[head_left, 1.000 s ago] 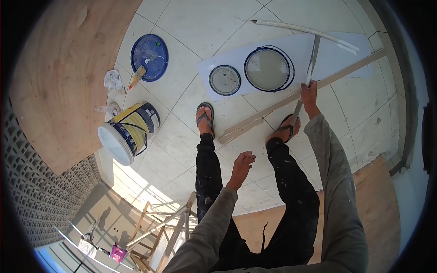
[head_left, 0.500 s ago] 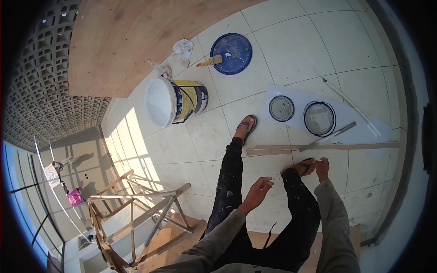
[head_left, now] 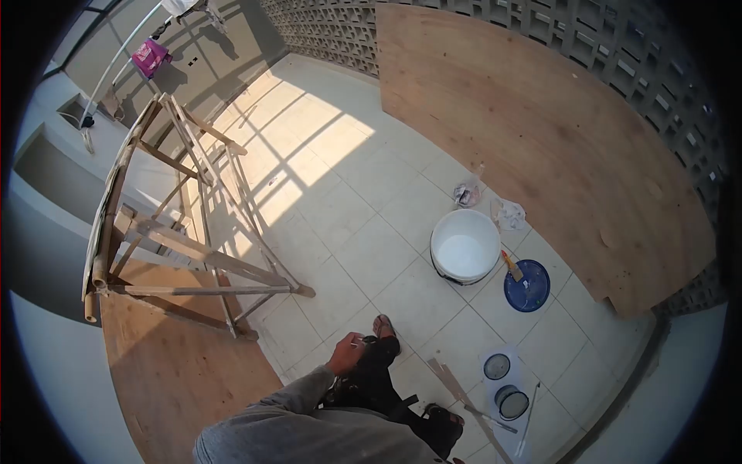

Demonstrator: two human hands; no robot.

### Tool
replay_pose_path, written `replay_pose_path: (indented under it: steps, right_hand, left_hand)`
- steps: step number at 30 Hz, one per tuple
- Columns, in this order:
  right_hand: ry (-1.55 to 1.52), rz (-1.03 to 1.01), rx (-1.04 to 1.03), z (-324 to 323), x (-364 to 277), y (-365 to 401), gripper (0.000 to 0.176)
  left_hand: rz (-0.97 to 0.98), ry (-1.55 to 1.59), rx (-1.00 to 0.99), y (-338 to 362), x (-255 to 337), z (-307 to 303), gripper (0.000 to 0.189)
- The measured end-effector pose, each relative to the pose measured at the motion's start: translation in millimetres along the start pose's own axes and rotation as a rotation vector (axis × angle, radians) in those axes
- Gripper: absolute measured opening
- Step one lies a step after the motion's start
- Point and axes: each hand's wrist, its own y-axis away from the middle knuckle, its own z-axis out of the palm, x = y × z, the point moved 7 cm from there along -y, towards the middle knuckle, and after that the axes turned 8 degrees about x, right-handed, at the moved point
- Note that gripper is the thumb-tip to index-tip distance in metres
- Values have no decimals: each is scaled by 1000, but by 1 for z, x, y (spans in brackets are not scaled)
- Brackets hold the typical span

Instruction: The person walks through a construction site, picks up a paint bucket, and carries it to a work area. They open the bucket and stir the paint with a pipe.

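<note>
My left hand (head_left: 345, 354) is raised over my dark trousers, at the end of a grey sleeve. Its fingers are curled together, with a small pale spot at their tips that I cannot make out. Of my right hand nothing certain shows. Beyond my feet on the tiles stands a white bucket (head_left: 465, 246), open at the top. Beside it a paintbrush (head_left: 512, 266) rests on a blue lid (head_left: 527, 286). Nearer, an open paint can (head_left: 512, 403) and a round can lid (head_left: 497, 366) are on a white sheet (head_left: 506, 384).
A wooden trestle frame (head_left: 201, 251) stands at left, by a plywood sheet (head_left: 185, 363). A large plywood board (head_left: 533, 139) leans against the pierced block wall (head_left: 325, 35). Wooden strips (head_left: 464, 398) and a thin white stick (head_left: 529, 417) lie by the paint can.
My view has swung left and upward, bringing the trestle and plywood board further into sight. My right hand has dropped out of view. My left hand's fingers are more curled.
</note>
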Motion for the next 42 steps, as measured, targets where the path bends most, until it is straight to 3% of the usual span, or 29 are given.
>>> replay_pose_path:
  steps: [4,10,12,16,18,20,21,22,23,24,25,26,27,28,29,31,32,34,35,36,38,40,42]
  right_hand:
    - [566,-339,-23,116,-101,-5,43]
    - [1369,-831,-138,287,-228,-16,32]
    - [1492,-938,-172,376,-281,-16,30]
    - [612,-494,-62,483,-377,52,21]
    - [574,-374,-10,526,-403,34,21]
    - [545,-243,64,536,-425,-9,21]
    - [633,-192,111,585,-453,-19,25]
    - [708,-183,120,619,-479,-43,29]
    - [767,-166,114,656,-495,-75,33]
    - [832,-107,139,646,-491,-92,37]
    - [835,-77,159,638,-486,-89,37]
    - [722,-66,-45,693,-567,-115,26]
    - [608,-63,-241,844,-613,-102,15]
    - [498,-63,-431,870,-630,-90,5]
    - [666,-427,-219,943,-676,-25,10]
    - [792,-632,-251,1068,-739,28,19]
    - [799,-669,-321,1127,-764,48,21]
    - [871,-751,-311,1229,-806,68,20]
    - [874,-754,-320,1267,-818,69,20]
    - [846,-787,-366,1303,-830,73,20]
    - [801,-811,-399,1380,-845,85,19]
    - [788,-786,-365,1422,-843,84,17]
    - [793,-723,-341,1449,-832,90,18]
  left_hand:
    - [-237,238,224,-60,-49,-117,29]
    - [-305,360,466,-136,-60,-243,33]
    - [-306,373,513,-169,-59,-262,33]
    - [-269,270,493,-236,-57,-288,34]
    - [-299,272,468,-267,-88,-289,34]
    - [-542,479,383,-278,-107,-287,33]
    - [-688,507,392,-259,-123,-281,30]
    - [-787,546,434,-275,-146,-286,27]
    - [-774,548,458,-271,-212,-267,27]
    - [-857,1153,315,-257,-251,-246,23]
    - [-1122,1075,461,-236,-219,-257,21]
    - [-1344,981,607,-239,-178,-271,19]
    - [-1413,930,594,-252,-162,-278,20]
    - [-1486,882,580,-260,-151,-277,21]
    - [-1482,890,569,-281,-142,-279,21]
    - [-1242,968,561,-334,-132,-292,27]
    - [-1234,975,570,-341,-161,-281,27]
    - [-434,-352,144,-432,-179,-297,34]
    - [-572,-245,177,-464,-163,-315,36]
    - [-577,-244,181,-481,-168,-332,36]
    - [-513,-236,188,-544,-184,-389,35]
    - [-423,-231,198,-622,-199,-455,34]
    - [-342,-188,184,-698,-196,-484,34]
